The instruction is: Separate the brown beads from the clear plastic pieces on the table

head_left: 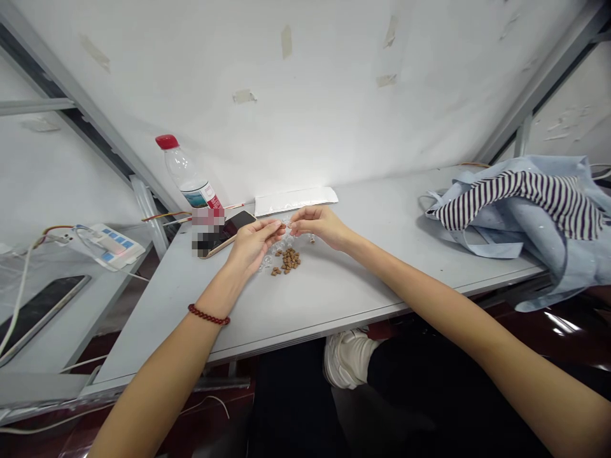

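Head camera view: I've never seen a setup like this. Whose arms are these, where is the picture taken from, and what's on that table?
There is no machine here: these are a person's own two bare arms, seen from a single camera worn on their head, looking forward and down. The left hand, with a red bead bracelet at the wrist, and the right hand meet over a grey table, their fingertips seeming to pinch a small clear piece, too small to identify. Just below lies a pile of small brown pellets. Further back stand a red-capped plastic bottle, a phone and a white envelope; a striped and blue cloth lies to the right.
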A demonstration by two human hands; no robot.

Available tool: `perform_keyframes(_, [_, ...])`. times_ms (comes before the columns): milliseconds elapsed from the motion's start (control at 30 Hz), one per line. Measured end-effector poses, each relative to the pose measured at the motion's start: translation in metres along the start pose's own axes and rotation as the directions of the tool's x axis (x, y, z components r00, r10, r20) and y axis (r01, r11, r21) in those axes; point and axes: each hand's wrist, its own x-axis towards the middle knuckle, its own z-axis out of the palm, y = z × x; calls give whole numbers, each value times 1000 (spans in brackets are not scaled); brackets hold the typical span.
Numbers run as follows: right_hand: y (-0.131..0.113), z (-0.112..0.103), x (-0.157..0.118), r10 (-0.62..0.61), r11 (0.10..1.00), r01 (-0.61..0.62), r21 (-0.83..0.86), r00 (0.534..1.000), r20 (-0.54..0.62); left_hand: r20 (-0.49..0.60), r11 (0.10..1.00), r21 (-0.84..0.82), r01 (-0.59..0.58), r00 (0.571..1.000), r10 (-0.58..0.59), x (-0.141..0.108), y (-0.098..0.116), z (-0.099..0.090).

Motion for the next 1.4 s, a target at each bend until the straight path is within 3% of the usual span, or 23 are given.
perform_keyframes(367, [0, 6, -3, 23, 999, -22, -38, 999, 39, -2, 996, -59, 60, 998, -60, 3, -1, 0])
perform_keyframes(700, [7, 7, -3, -12, 1000, 12, -14, 999, 42, 64, 983, 137, -121, 992, 113, 1, -6, -3])
perform_keyframes(833, [9, 4, -2, 0, 1000, 1, -9, 1000, 31, 69, 924, 292, -247, 969, 237, -1, -5, -2])
perform_keyframes(1000, [12, 3, -2, 24, 999, -25, 41, 999, 35, 160, 763, 505, -404, 912, 377, -3, -3, -2])
perform_keyframes(1267, [16, 2, -2, 27, 997, -29, 70, 999, 32, 176, 745, 539, -394, 917, 357, -5, 0, -1])
perform_keyframes(1400, [16, 3, -4, 33, 998, -34, 57, 999, 20, 200, 694, 583, -423, 902, 383, -7, 1, 1])
